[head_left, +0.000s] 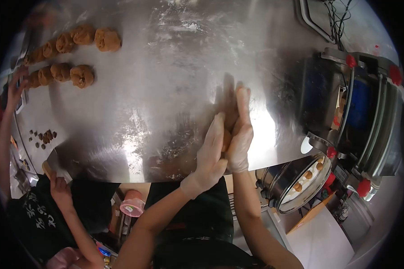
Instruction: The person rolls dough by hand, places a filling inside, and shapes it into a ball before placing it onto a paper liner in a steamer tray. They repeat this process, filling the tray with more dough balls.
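Beside the table (pixel 166 103), brown balls (pixel 307 175) are held in a steamer (pixel 274 181); below the table's edge, a tub (pixel 132 200). Over the table, dough (pixel 227 140) is held between left hand (pixel 209 145) and right hand (pixel 242 138), fingers extended.

the worktop (pixel 175 98) is smooth metal, glossy where light strikes, dulled by dry white powder (pixel 191 26). the left hand (pixel 209 145) and right hand (pixel 241 136) wear thin, see-through plastic gloves (pixel 195 181), creased and faintly shiny. the dough piece (pixel 226 141) between them is matt; the dough lumps (pixel 107 39) at far left are matt and rough. at right, polished metal bars (pixel 391 125) sit beside smooth red plastic knobs (pixel 364 187). the near tub (pixel 132 203) is pink plastic, the apron (pixel 191 208) matt cloth.
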Available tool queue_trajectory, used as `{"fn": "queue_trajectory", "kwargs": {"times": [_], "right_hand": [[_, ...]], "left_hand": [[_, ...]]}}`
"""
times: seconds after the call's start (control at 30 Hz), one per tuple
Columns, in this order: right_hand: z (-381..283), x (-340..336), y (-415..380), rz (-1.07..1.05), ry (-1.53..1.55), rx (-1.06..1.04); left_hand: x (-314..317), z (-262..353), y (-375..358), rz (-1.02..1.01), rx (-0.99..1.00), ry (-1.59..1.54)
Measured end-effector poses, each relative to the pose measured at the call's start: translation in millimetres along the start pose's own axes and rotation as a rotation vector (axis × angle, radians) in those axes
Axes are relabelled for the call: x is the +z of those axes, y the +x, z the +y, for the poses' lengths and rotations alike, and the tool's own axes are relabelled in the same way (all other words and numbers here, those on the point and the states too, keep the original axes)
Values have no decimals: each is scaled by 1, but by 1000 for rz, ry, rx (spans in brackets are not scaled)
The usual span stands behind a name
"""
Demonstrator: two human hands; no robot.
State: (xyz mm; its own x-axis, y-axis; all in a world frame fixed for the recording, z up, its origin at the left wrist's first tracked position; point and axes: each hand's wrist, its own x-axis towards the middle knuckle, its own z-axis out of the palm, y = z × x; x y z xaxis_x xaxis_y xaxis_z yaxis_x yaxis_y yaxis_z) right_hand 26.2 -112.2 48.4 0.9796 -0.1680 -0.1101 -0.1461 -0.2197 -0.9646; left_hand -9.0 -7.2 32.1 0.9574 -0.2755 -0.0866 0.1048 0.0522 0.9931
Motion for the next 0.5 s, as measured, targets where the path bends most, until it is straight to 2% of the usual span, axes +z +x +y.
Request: {"fn": "queue_trajectory", "kwargs": {"times": [0.03, 0.13, 0.2, 0.27, 0.33, 0.4, 0.43, 0.5], "right_hand": [[0, -2, 4, 12, 13, 2], [4, 11, -20, 104, 190, 28], [7, 28, -36, 148, 274, 28], [9, 21, -27, 159, 155, 36], [5, 11, -14, 173, 41, 28], [-9, 4, -8, 149, -110, 13], [-16, 0, -11, 116, -206, 11], [-25, -12, -27, 61, -402, 13]], "left_hand": [[-2, 1, -4, 6, 16, -48], [-13, -2, 29, 118, 27, 72], [-12, -1, 41, 49, 19, 34], [-5, -3, 39, -74, 46, -54], [-1, -2, 12, -41, 19, 77], [-26, -3, 0, -44, 67, 121], [-35, -3, 2, 105, 201, 264], [-53, -11, 4, 203, 145, 433]]}}
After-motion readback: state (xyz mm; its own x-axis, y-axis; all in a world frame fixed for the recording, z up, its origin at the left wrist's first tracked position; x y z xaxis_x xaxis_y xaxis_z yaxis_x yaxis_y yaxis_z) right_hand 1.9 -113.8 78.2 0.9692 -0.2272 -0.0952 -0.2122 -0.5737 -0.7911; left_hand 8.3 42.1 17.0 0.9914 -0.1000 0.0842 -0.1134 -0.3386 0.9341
